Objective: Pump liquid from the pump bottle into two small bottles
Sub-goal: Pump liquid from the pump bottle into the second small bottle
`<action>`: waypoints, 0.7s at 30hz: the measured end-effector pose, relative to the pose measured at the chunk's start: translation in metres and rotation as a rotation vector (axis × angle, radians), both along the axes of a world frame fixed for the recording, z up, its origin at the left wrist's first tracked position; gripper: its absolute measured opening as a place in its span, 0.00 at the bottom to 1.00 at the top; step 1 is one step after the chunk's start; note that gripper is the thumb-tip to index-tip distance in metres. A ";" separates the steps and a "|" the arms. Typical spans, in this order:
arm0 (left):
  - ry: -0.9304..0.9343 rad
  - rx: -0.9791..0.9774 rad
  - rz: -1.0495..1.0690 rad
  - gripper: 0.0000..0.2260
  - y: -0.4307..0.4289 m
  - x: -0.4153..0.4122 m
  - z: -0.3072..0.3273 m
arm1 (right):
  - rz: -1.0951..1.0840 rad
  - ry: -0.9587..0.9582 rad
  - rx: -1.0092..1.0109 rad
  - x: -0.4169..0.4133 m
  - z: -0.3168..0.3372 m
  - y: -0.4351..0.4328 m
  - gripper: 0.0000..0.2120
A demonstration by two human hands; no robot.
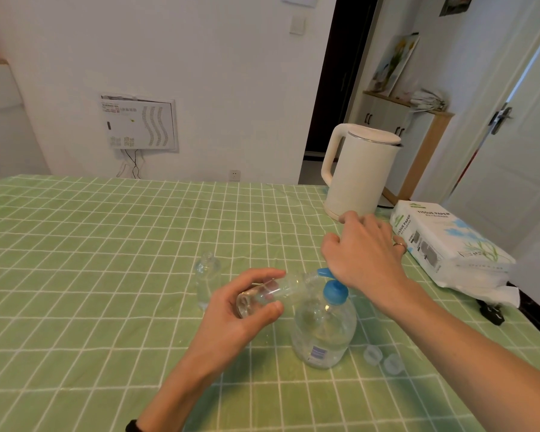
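A person's left hand (240, 310) grips a small clear bottle (262, 294) above a table covered in a green checked cloth (106, 244). The thumb and curled fingers close round the bottle's lower body. The bottle lies tipped almost on its side, with its base toward the camera and its neck reaching past the fingertips to the blue spout (323, 271) of the pump bottle (323, 332). The right hand (365, 254) rests on top of the blue pump head. Its fingers are loosely bent and spread forward and hold nothing, and the heel of the hand covers the pump. The pump bottle stands upright just right of the left hand, clear liquid showing inside it. A second small bottle (207, 279) stands upright and uncapped on the cloth, just beyond the left hand's fingers. Two translucent caps (373, 353) lie near the pump bottle's right side. A white kettle (360, 173) and a pack of tissue paper (449, 241) sit at the table's far right.
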State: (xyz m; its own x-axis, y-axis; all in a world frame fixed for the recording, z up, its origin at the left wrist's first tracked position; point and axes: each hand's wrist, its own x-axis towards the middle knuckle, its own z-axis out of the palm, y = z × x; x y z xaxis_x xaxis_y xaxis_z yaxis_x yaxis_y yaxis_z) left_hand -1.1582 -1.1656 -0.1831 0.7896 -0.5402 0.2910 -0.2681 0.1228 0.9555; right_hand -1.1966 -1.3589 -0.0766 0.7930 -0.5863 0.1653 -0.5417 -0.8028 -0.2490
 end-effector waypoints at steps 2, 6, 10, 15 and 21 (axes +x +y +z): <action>0.003 -0.002 0.000 0.18 0.000 0.000 0.000 | 0.006 0.000 -0.024 0.001 0.001 0.000 0.19; 0.014 -0.033 -0.005 0.18 0.000 0.002 -0.001 | -0.004 0.023 0.028 0.002 -0.003 -0.001 0.19; 0.009 -0.033 -0.003 0.19 0.000 0.003 -0.002 | 0.007 0.064 0.034 0.003 -0.008 0.000 0.19; 0.018 -0.034 -0.010 0.19 0.000 0.001 -0.001 | 0.002 0.048 0.041 0.001 -0.007 0.000 0.19; 0.021 -0.027 -0.007 0.18 0.000 0.000 0.001 | 0.018 -0.010 -0.059 0.003 0.000 -0.001 0.19</action>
